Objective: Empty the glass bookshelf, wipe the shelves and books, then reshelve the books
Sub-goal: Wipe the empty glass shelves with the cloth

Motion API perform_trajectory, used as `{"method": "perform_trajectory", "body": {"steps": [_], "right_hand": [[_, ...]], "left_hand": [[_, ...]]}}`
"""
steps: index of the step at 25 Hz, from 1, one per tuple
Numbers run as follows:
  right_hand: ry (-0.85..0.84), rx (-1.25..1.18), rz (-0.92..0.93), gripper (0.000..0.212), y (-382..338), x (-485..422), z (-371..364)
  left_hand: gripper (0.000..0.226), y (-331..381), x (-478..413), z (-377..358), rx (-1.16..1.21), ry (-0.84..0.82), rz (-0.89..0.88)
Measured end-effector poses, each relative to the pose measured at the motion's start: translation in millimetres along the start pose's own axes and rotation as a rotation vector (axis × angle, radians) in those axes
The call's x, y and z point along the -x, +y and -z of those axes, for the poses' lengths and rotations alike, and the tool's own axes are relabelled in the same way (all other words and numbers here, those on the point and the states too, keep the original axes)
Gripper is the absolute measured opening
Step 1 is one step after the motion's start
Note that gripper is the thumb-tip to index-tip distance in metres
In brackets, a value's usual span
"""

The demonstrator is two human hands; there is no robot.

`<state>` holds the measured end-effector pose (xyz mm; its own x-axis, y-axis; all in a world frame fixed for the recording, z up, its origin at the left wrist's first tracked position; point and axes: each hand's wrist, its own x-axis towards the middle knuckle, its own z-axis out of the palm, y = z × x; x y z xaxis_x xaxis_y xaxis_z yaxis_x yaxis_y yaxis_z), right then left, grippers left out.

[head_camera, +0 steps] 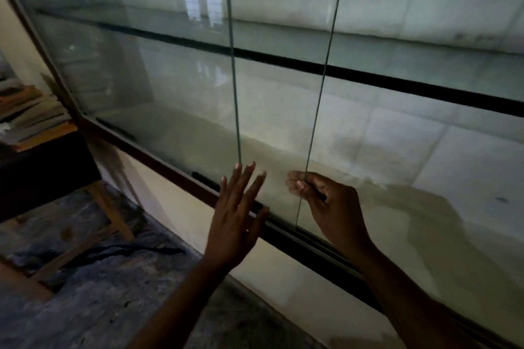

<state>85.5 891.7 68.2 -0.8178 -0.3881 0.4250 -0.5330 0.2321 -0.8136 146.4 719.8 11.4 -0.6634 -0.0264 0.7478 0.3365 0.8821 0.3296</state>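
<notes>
1. Left hand (236,218): fingers straight, spread flat against the glass front.
2. Right hand (326,207): pinching the vertical edge of a clear sliding glass pane (319,99).
3. Brown-framed glass bookshelf (170,161): visible shelves bare.
4. Stack of worn books (31,116): on a dark wooden table (42,167), far left.

Best handling: slide the pane evenly, keeping it in its track.

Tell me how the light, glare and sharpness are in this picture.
Head view: dim, darkest at the corners; a bright window reflection glares on the glass door; the door edges splay apart upward, likely because of the wide lens; the stack of books at left is blurred; the left hand and right hand look sharper.
</notes>
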Motion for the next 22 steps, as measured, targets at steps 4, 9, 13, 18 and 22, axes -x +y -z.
{"method": "perform_trajectory", "body": {"steps": [4, 9, 13, 18, 22], "right_hand": [[0.01, -0.021, -0.074, 0.02, -7.9, 31.7, 46.5], [0.299, -0.108, -0.214, 0.017, -7.0, 74.2, 67.2], [0.889, -0.057, -0.289, 0.017, -10.2, 92.4, 32.7], [1.267, 0.274, -0.173, 0.049, -21.6, 74.4, -53.6], [1.275, 0.245, -0.25, 0.062, -15.3, 15.1, -90.3]], "left_hand": [[0.055, 10.5, -60.4, 21.9, -0.259, -0.216, -0.578], [0.055, 28.3, -104.8, 15.1, -0.301, -0.269, -1.09], [0.071, 49.1, -120.6, -8.9, -0.26, -0.194, -1.255], [0.063, 46.2, -136.2, 2.6, -0.122, -0.144, -1.324], [0.057, 17.8, -168.3, 20.9, -0.241, -0.093, -1.39]]}}
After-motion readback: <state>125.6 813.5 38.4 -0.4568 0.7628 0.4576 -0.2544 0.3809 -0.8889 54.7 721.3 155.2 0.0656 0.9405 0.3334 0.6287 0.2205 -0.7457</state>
